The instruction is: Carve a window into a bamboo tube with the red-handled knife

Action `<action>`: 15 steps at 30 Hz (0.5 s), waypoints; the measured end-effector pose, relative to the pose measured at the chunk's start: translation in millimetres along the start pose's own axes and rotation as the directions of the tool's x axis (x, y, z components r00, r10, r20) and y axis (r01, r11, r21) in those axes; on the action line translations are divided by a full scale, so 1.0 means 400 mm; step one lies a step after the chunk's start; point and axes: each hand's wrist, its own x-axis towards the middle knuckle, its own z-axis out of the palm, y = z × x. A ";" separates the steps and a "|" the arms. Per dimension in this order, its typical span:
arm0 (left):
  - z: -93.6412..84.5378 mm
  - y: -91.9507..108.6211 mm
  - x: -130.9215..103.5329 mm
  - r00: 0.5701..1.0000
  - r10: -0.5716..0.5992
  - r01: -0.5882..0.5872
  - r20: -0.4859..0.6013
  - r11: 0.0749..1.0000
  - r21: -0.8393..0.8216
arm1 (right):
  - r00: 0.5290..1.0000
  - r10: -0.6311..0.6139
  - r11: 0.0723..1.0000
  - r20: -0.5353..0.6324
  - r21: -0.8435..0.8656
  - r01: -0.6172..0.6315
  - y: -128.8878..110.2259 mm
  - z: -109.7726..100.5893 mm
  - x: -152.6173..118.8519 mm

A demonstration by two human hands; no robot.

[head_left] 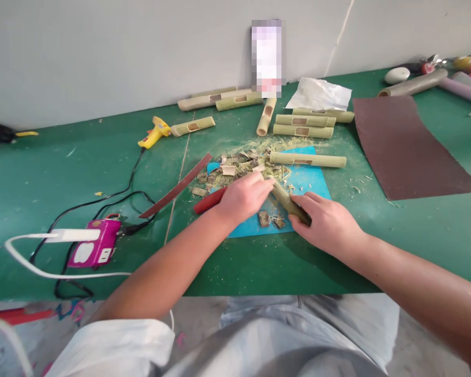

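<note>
A green bamboo tube (286, 199) lies slanted over a blue sheet (312, 191), its open near end toward me. My right hand (324, 220) is wrapped round that near end. At the tube's far end is my left hand (246, 196), its fingers closed together against it; what they pinch, if anything, is hidden. A red-handled tool (209, 201) shows beside my left hand, its other end out of sight. Cut chips and shavings (239, 166) are heaped beyond my left hand. Another bamboo tube with a cut slot (327, 161) rests just behind.
Several notched bamboo tubes (303, 131) lie at the back, near white paper (317, 94) and a phone (267, 57). At left are a yellow glue gun (155, 133), a magenta power strip (98, 243) with cables and a brown strip (176, 186). Brown sheet (412, 152) at right.
</note>
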 end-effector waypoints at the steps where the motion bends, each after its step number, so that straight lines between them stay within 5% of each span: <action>1: 0.001 0.000 0.000 1.000 -0.010 0.010 -0.015 1.000 0.007 | 1.000 0.004 1.000 -0.001 -0.001 -0.004 0.000 0.000 0.000; 15: -0.006 -0.002 0.004 0.997 -0.069 0.066 -0.020 0.993 -0.099 | 1.000 -0.009 1.000 -0.015 0.000 0.009 -0.001 0.000 0.000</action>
